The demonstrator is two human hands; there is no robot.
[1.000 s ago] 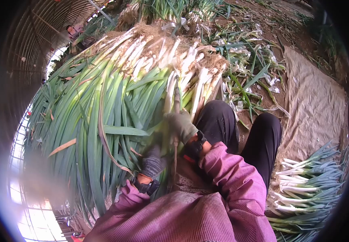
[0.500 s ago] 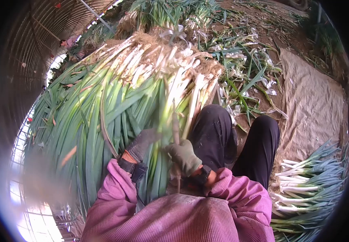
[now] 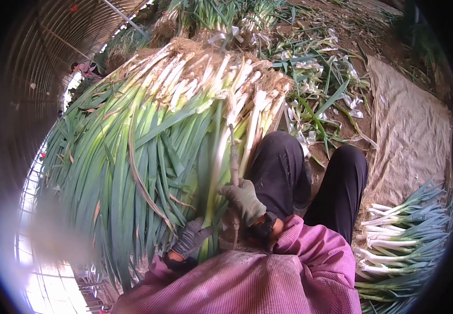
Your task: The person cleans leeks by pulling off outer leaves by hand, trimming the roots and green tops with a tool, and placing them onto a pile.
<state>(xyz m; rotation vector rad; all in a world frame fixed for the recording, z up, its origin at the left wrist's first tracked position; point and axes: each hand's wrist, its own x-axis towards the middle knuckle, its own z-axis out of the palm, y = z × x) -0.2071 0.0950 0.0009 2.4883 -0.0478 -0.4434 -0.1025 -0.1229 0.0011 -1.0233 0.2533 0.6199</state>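
My left hand (image 3: 191, 238), in a dark grey glove, is low beside my lap. Its fingers are curled at the leafy end of a green onion (image 3: 217, 159). The pale stalk of that onion runs up toward the pile's root ends. My right hand (image 3: 244, 201), in a grey-green glove, is closed round a narrow brown rod (image 3: 234, 162) that shows above and below it. The right fingertips are right beside the onion stalk. Under and left of both hands spreads a big pile of green onions (image 3: 127, 152), roots pointing away from me and leaves toward me.
Cleaner green onions (image 3: 394, 243) with white stems lie stacked at my right. Beyond them is a beige cloth (image 3: 409, 125) on the ground. Torn leaves and peelings (image 3: 323, 89) litter the soil ahead. More onion bundles (image 3: 221, 15) stand behind the pile. My knees (image 3: 279, 162) border its right side.
My left hand has come down toward my lap, along the onion leaves. The right hand keeps its grip on the rod and has shifted little. The view has moved slightly.
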